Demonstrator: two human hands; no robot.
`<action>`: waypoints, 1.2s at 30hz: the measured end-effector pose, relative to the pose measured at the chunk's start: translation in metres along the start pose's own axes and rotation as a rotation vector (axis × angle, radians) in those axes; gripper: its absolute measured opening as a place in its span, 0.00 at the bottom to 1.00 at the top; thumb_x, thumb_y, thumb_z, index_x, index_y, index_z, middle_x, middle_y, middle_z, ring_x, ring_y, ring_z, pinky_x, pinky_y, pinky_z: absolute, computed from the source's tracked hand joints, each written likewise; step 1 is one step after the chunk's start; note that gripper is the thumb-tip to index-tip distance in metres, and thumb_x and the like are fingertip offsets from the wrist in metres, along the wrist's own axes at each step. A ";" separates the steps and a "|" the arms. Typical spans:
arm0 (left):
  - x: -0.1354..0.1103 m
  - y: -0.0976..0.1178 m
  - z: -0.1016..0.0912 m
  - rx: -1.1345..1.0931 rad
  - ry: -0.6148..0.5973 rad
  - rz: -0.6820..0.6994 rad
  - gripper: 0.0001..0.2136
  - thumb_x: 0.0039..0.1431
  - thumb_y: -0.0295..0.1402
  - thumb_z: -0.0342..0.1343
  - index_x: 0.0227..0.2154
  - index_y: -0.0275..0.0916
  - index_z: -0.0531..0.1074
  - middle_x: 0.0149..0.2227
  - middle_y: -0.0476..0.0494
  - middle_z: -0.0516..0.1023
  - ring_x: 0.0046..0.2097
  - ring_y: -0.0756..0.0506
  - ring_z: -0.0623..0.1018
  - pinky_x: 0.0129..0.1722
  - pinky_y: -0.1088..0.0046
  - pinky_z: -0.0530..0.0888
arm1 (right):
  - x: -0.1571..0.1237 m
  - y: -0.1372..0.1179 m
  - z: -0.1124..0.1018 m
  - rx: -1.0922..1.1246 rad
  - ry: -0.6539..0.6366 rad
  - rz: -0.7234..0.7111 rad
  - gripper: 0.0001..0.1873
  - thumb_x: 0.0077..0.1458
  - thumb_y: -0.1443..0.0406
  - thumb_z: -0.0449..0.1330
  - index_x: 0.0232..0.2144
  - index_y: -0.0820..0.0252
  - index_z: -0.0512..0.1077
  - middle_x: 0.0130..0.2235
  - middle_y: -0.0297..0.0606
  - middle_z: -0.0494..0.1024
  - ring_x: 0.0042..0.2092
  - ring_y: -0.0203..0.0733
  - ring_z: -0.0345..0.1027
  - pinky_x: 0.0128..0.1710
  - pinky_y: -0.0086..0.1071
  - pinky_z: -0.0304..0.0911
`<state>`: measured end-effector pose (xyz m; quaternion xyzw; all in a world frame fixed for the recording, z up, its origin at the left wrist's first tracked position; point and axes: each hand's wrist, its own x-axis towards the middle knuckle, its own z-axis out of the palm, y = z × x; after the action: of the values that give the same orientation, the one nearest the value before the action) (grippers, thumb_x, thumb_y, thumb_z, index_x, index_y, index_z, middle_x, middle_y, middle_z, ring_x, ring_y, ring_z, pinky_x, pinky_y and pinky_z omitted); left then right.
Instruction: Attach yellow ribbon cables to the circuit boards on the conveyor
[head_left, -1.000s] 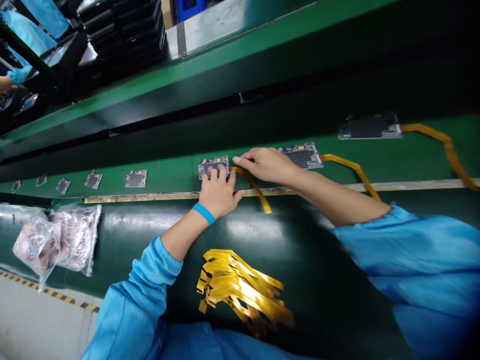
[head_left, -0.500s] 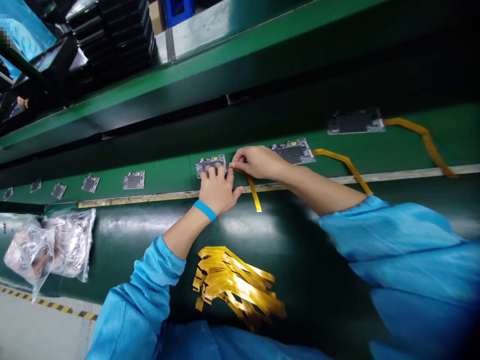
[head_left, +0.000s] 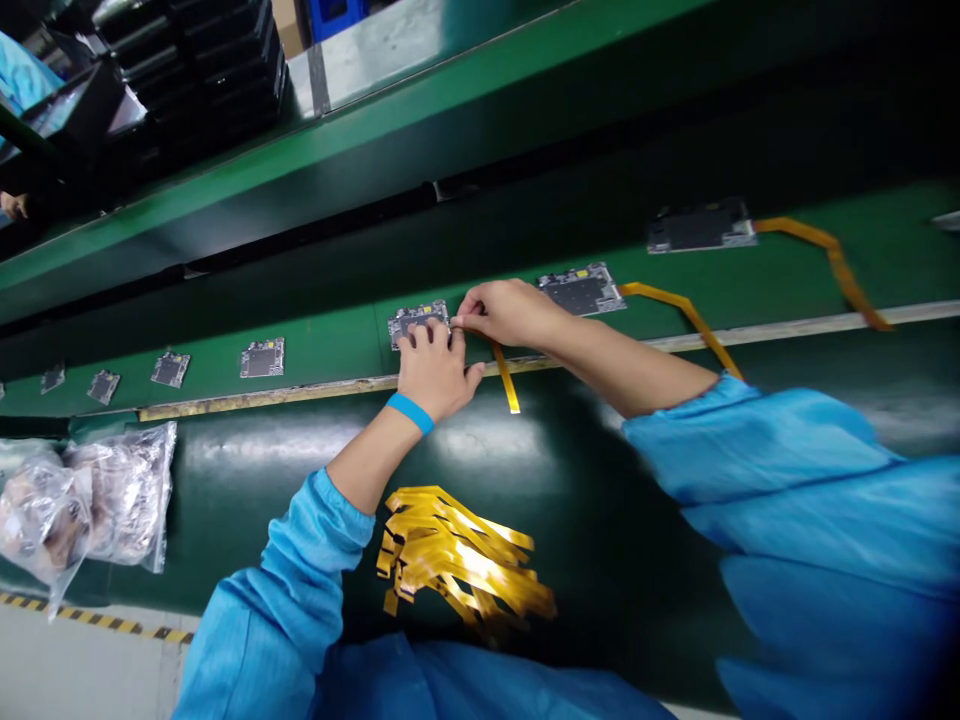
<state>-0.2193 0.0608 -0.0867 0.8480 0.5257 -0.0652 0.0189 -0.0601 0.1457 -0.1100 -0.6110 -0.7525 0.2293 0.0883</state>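
Circuit board [head_left: 408, 320] lies at frame centre; left hand [head_left: 433, 378] rests over it, fingers loosely spread, presumably steadying it. Right hand [head_left: 510, 313] pinches gold ribbon [head_left: 506, 380] at board's right edge, apparently for fine control.

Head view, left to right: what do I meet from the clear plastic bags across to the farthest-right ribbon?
Clear plastic bags → board wholly right of them → board under the left hand's fingers → right hand → nearer board with ribbon → farther board → its ribbon.
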 end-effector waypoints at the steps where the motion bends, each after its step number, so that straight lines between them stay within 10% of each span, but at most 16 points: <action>1: 0.001 0.001 0.000 0.000 -0.004 0.002 0.33 0.73 0.51 0.47 0.69 0.29 0.65 0.68 0.23 0.64 0.62 0.25 0.66 0.57 0.46 0.69 | 0.001 0.000 -0.001 -0.009 -0.006 0.014 0.09 0.58 0.57 0.64 0.33 0.52 0.82 0.34 0.40 0.85 0.36 0.48 0.76 0.33 0.36 0.62; 12: -0.010 -0.023 0.000 -0.091 0.016 0.196 0.28 0.74 0.46 0.49 0.71 0.39 0.63 0.72 0.31 0.62 0.71 0.27 0.62 0.66 0.50 0.63 | -0.032 0.019 -0.012 0.131 0.187 0.097 0.19 0.61 0.48 0.62 0.40 0.56 0.79 0.38 0.42 0.83 0.37 0.48 0.75 0.35 0.36 0.63; 24: -0.071 -0.090 -0.006 -0.355 0.131 0.159 0.19 0.73 0.40 0.50 0.58 0.37 0.75 0.62 0.33 0.73 0.64 0.35 0.70 0.59 0.55 0.72 | -0.149 -0.080 0.010 0.168 -0.407 -0.568 0.12 0.69 0.62 0.58 0.41 0.53 0.82 0.40 0.37 0.84 0.37 0.42 0.78 0.34 0.32 0.61; 36: -0.112 -0.122 0.008 -0.428 0.285 0.037 0.14 0.72 0.37 0.52 0.52 0.37 0.77 0.55 0.35 0.76 0.57 0.37 0.73 0.60 0.56 0.72 | -0.153 -0.101 0.034 0.102 -0.546 -0.589 0.08 0.68 0.61 0.63 0.38 0.57 0.79 0.41 0.38 0.82 0.37 0.43 0.78 0.33 0.33 0.59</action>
<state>-0.3779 0.0151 -0.0757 0.8348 0.5092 0.1678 0.1248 -0.1262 -0.0238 -0.0718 -0.2807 -0.8789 0.3851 -0.0224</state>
